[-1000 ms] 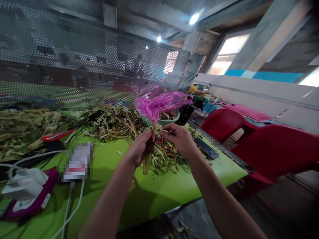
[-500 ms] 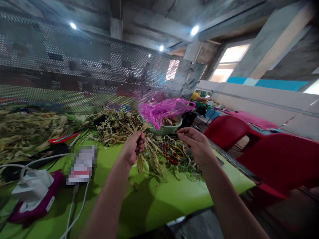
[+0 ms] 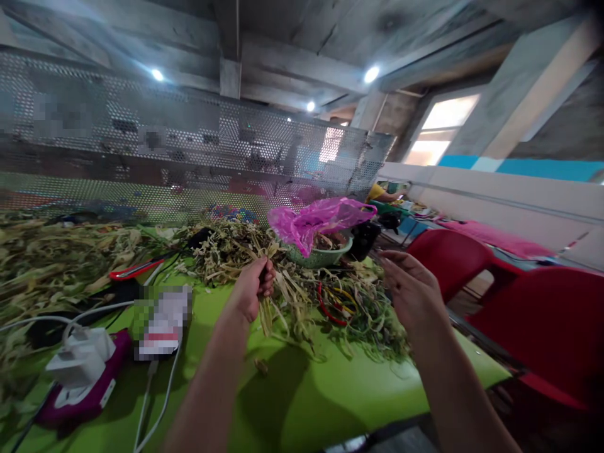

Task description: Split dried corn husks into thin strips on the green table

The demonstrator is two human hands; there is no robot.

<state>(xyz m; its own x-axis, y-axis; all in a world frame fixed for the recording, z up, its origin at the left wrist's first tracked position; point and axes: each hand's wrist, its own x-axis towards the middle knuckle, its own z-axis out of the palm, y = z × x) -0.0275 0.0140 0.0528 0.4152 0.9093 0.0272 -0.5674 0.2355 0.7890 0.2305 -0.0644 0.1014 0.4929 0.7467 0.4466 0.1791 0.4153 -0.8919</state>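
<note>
My left hand (image 3: 250, 290) is closed round a bundle of pale dry leaf strips (image 3: 267, 314), whose ends stick out above and below the fist. My right hand (image 3: 413, 289) is raised at the table's right side, thumb and fingers pinched together. Anything in that pinch is too small to make out. Between the hands lie loose dry strips (image 3: 295, 296) and red and yellow loops (image 3: 333, 314). Just behind them stands a green basin (image 3: 325, 257) with brownish material inside, partly covered by a pink plastic bag (image 3: 318, 221).
A heap of dry leaves (image 3: 51, 258) spreads along the left of the green table (image 3: 302, 402). Near me are a phone (image 3: 165, 321) on a cable, a purple power strip (image 3: 89, 402) and a red cutter (image 3: 136, 269). Red chairs (image 3: 533, 321) stand right; a perforated screen (image 3: 189, 145) rises behind.
My right hand has moved farther right, away from the left fist. The left hand keeps its grip on the strips. The whole view has shifted slightly.
</note>
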